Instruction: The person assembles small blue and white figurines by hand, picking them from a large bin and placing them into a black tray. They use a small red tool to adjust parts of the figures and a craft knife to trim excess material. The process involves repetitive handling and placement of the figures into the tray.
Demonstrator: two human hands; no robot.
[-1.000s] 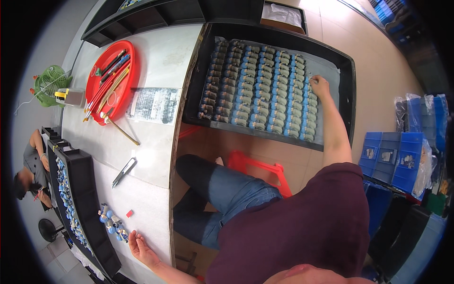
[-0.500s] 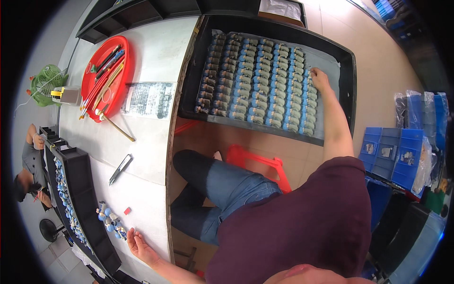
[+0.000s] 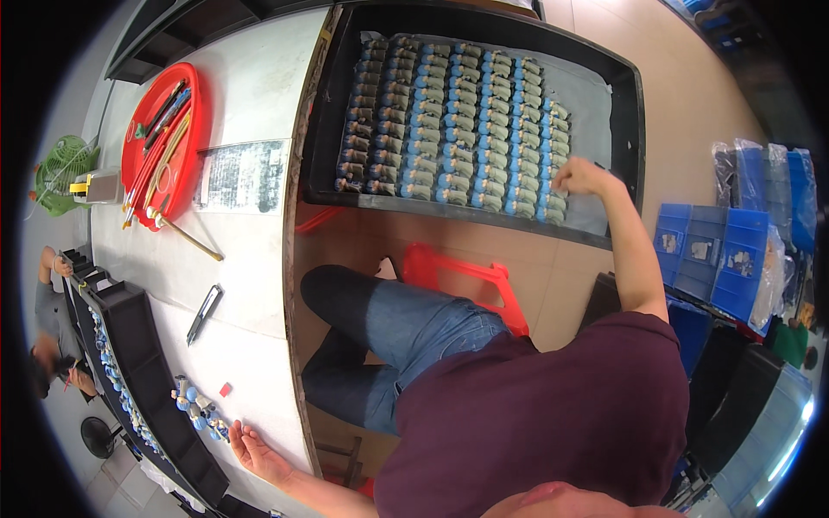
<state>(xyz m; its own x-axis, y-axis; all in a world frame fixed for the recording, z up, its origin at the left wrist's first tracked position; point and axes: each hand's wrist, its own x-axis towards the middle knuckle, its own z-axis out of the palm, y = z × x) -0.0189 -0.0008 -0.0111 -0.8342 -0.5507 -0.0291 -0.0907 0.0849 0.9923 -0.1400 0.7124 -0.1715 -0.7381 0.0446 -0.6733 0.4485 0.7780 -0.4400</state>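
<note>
My right hand [image 3: 584,176] is over the black tray [image 3: 635,112], at the rightmost row of small blue-and-grey figurines [image 3: 524,142]. Its fingers are bent and pinched close to the figurines near the lower end of that row; what is between the fingertips, if anything, is hidden. My left hand [image 3: 259,453] rests on the white table with its fingers loosely stretched and apart. Beside its fingertips lies a small heap of blue-and-white figurines [image 3: 197,404], with a little red piece [image 3: 225,390] close by.
A red oval tray [image 3: 200,112] on the table holds brushes and pens. A utility knife [image 3: 205,312] lies nearer. A black divided rack [image 3: 160,345] with more figurines borders the table's left, where another person [image 3: 53,315] works. Blue bins [image 3: 708,259] stand at right; a red stool [image 3: 484,281] is below.
My right hand has moved down along the rightmost row, from its upper end toward its lower end. My left hand stays by the heap. The whole view has shifted slightly.
</note>
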